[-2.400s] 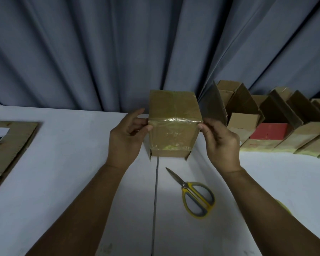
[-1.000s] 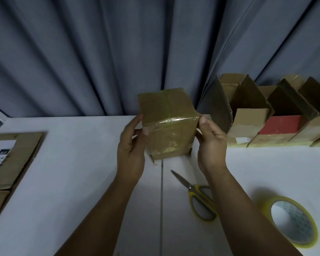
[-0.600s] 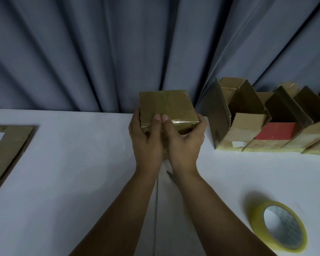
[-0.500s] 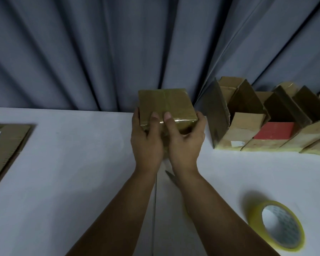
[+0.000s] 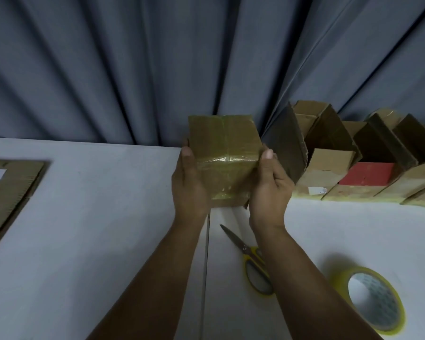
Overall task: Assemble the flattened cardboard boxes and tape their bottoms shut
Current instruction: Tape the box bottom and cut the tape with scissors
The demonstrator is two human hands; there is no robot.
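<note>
A small brown cardboard box (image 5: 223, 148) stands upside down at the back of the white table (image 5: 96, 217). Clear yellowish tape runs across its top face and down its near face. My left hand (image 5: 189, 185) grips the box's left side, fingers wrapped round its far edge. My right hand (image 5: 270, 190) grips the right side, thumb pointing up along the near right corner. The box's lower flaps are hidden behind my hands.
Yellow-handled scissors (image 5: 252, 260) lie just below my right wrist. A yellow tape roll (image 5: 373, 301) lies flat at the lower right. A row of assembled boxes (image 5: 329, 168) lines the back right. Flattened cardboard (image 5: 8, 192) lies at the left edge. Grey curtain (image 5: 133, 69) behind.
My hands have moved apart from the middle of the near face, where they covered the tape, out to the box's left and right sides. The box stays in place.
</note>
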